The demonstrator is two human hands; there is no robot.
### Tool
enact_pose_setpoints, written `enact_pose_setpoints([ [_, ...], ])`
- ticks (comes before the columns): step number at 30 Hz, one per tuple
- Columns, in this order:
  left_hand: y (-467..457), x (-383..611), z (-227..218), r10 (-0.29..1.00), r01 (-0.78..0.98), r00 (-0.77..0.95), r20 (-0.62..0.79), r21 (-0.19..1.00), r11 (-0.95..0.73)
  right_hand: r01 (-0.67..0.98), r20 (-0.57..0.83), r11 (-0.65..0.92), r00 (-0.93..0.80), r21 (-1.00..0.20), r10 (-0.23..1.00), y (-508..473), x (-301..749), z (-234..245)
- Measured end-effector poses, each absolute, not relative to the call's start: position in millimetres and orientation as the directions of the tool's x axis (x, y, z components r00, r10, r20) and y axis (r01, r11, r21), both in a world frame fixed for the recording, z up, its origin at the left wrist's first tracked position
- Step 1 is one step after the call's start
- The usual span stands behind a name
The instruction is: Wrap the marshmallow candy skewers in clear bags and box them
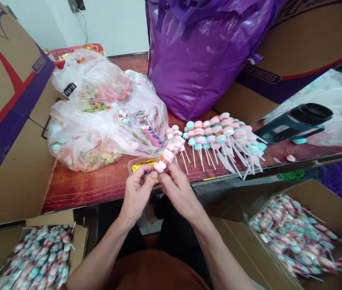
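Head view, and the big purple bag (207, 56) fills the back of the table (98, 185), with a cardboard sheet (5, 121) leaning along the left side and another behind the bag on the right. Clear bags (98, 117) sit heaped at centre-left of the red-brown top, stuffed with loose sweets in pink, green and blue. Down at the lower right, an open box (334, 201) is piled with wrapped skewers, and a smaller box (80, 237) at the lower left holds more of the same. On the table, right of the clear bags, a row of bare skewers (222, 137) lies fanned out, pastel heads to the back, white sticks pointing at the front edge. Just right of that row rests a black tool (297, 121), what kind I cannot tell. Now the hands, close together at the table's front edge: the left hand (136, 193) has its thumb pressed against its curled fingers, pinching the low end of one skewer (169, 151). The right hand (178, 191) meets it there, fingers curled in and nipping the same end. That skewer tilts up and to the right, its tip near the row. Under it, on the table, lies a clear wrapper (142, 164) with a gold strip.
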State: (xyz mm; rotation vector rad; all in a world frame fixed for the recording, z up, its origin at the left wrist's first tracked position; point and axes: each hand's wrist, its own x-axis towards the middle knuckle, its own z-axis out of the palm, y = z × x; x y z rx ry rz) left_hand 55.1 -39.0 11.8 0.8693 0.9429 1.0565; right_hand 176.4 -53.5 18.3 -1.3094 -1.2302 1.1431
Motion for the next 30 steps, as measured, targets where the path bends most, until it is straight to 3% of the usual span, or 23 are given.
enact_pose_setpoints([
  [2, -36.2, 53.0, 14.2, 0.946, -0.359, 0.229, -0.229, 0.883, 0.301, -0.158, -0.173, -0.181, -0.060, -0.971, 0.983, -52.8, 176.8, 19.8],
  [4, -31.3, 50.9, 17.2, 0.919, -0.436, 0.263, -0.294, 0.813, 0.385, -0.229, -0.198, -0.208, -0.068, -0.951, 0.978, -52.8, 176.1, 17.7],
  [5, -28.5, 50.0, 18.6, 0.898, -0.477, 0.287, -0.334, 0.763, 0.436, -0.173, -0.145, -0.145, -0.010, -0.974, 0.989, -53.2, 175.4, 15.5],
  [7, -23.5, 48.4, 21.0, 0.852, -0.545, 0.336, -0.403, 0.654, 0.524, 0.088, 0.102, 0.090, 0.150, -0.992, 0.983, -54.7, 174.1, 10.2],
  [9, -19.9, 47.5, 22.3, 0.812, -0.589, 0.376, -0.448, 0.561, 0.582, 0.389, 0.409, 0.314, 0.191, -0.866, 0.892, -56.2, 174.1, 4.8],
  [11, -17.8, 48.0, 22.4, 0.777, -0.614, 0.411, -0.477, 0.485, 0.622, 0.574, 0.610, 0.449, 0.115, -0.685, 0.784, -56.9, 175.4, 0.3],
  [13, -16.8, 49.9, 21.9, 0.749, -0.631, 0.435, -0.500, 0.423, 0.650, 0.668, 0.685, 0.497, 0.026, -0.554, 0.728, -56.8, 177.4, -3.3],
  [16, -17.7, 54.7, 22.8, 0.724, -0.649, 0.440, -0.531, 0.369, 0.665, 0.737, 0.718, 0.490, -0.009, -0.466, 0.696, -56.0, 179.3, -6.5],
  [22, -27.7, 64.5, 26.6, 0.715, -0.627, 0.481, -0.507, 0.372, 0.685, 0.746, 0.773, 0.473, 0.087, -0.469, 0.628, -54.3, 176.2, -3.4],
  [26, -27.7, 75.5, 20.3, 0.769, -0.598, 0.447, -0.457, 0.487, 0.637, 0.709, 0.676, 0.370, 0.204, -0.601, 0.708, -55.2, 171.6, -0.2],
  [30, -22.1, 80.2, 22.4, 0.820, -0.566, 0.485, -0.303, 0.607, 0.559, 0.574, 0.530, 0.294, 0.298, -0.764, 0.794, -60.5, 175.8, 10.6],
])
